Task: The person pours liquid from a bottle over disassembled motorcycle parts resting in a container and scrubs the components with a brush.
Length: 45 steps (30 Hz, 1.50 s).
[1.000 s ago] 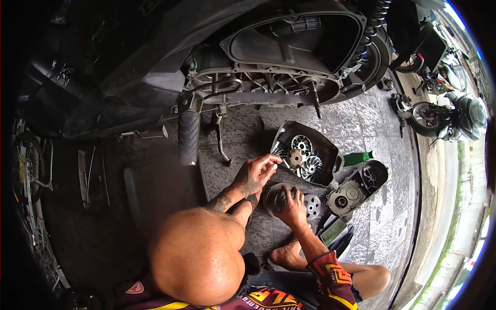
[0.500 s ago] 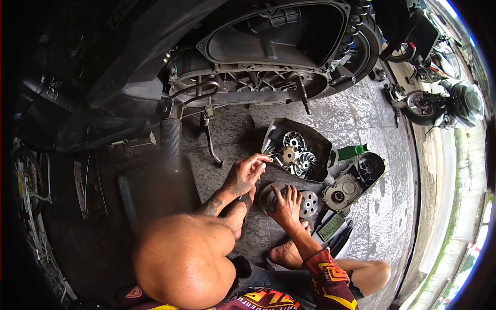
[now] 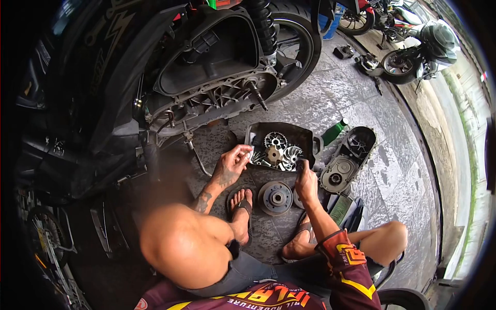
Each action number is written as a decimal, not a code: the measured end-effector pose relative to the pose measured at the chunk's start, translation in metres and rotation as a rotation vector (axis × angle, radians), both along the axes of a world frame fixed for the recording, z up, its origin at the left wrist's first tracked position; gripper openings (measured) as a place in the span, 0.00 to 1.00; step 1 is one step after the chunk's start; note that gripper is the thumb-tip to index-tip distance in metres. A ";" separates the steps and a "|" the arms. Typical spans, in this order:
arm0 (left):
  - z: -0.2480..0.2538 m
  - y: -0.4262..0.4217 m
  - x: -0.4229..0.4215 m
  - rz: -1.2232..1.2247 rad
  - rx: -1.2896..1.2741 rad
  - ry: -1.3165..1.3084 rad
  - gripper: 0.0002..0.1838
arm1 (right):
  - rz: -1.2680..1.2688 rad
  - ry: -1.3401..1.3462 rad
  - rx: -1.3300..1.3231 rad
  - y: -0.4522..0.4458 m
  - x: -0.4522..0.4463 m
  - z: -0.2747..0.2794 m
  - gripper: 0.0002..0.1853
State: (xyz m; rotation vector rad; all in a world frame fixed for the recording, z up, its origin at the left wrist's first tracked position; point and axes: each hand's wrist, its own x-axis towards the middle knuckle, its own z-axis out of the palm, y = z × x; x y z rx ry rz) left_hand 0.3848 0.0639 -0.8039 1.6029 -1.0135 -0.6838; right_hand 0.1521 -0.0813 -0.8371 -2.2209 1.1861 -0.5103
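My left hand is closed in a pinch beside the left end of a black tray. Something small and pale shows at its fingertips, too small to name. At the tray's front right corner, my right hand is curled closed; its fingers overlap the rim and hide what they grip. Inside the tray lie a toothed metal plate, a finned pulley face, a brownish hub plate and several small metal pieces. A round clutch assembly rests on the floor between my feet, apart from both hands.
A scooter with its side casing opened stands ahead, its shaft sticking out. Right of the tray are a green bottle, a casing cover and a green air filter. Parked motorcycles stand farther right.
My right hand has left the clutch assembly and moved up to the tray's front right corner, closing. My left hand stays by the tray's left end. The view has shifted and turned.
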 end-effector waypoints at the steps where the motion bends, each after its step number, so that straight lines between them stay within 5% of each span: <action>1: 0.005 -0.003 0.002 -0.005 0.008 -0.036 0.12 | 0.007 -0.126 -0.135 -0.003 -0.001 -0.005 0.11; 5: 0.020 -0.022 0.003 -0.012 0.087 -0.117 0.12 | 0.043 -0.098 -0.204 -0.018 -0.007 -0.015 0.08; 10: -0.023 -0.061 -0.001 -0.060 0.257 -0.192 0.16 | 0.064 -0.094 -0.129 -0.040 0.000 -0.017 0.06; 12: -0.055 -0.079 -0.001 -0.037 0.152 -0.262 0.16 | 0.118 0.055 -0.029 -0.049 0.008 -0.015 0.10; 17: -0.112 -0.122 0.009 -0.022 0.454 -0.070 0.30 | 0.265 0.189 -0.104 -0.067 0.044 -0.036 0.15; 20: -0.132 -0.137 0.006 0.009 0.592 0.016 0.35 | 0.346 0.173 -0.094 -0.071 0.072 -0.050 0.28; 22: -0.172 -0.140 -0.002 0.129 0.579 -0.188 0.36 | 0.385 0.234 -0.101 -0.072 0.087 -0.068 0.34; 28: -0.165 -0.128 0.000 0.199 0.529 0.109 0.29 | 0.499 0.407 -0.176 -0.081 0.083 -0.070 0.20; 32: -0.148 -0.114 -0.013 0.164 0.170 -0.203 0.21 | 0.372 0.404 0.049 -0.097 0.047 -0.054 0.19; 34: -0.125 -0.106 -0.017 0.023 0.255 -0.374 0.20 | 0.327 0.520 0.267 -0.111 0.032 -0.053 0.17; 39: -0.124 -0.092 -0.025 -0.129 0.407 -0.592 0.10 | 0.330 0.642 0.228 -0.120 0.043 -0.029 0.12; 42: -0.122 -0.089 -0.026 -0.156 0.362 -0.523 0.10 | 0.169 0.387 -0.029 -0.129 0.059 -0.039 0.14; 45: -0.123 -0.089 -0.026 -0.108 0.320 -0.522 0.09 | 0.345 0.273 -0.058 -0.141 0.082 -0.068 0.17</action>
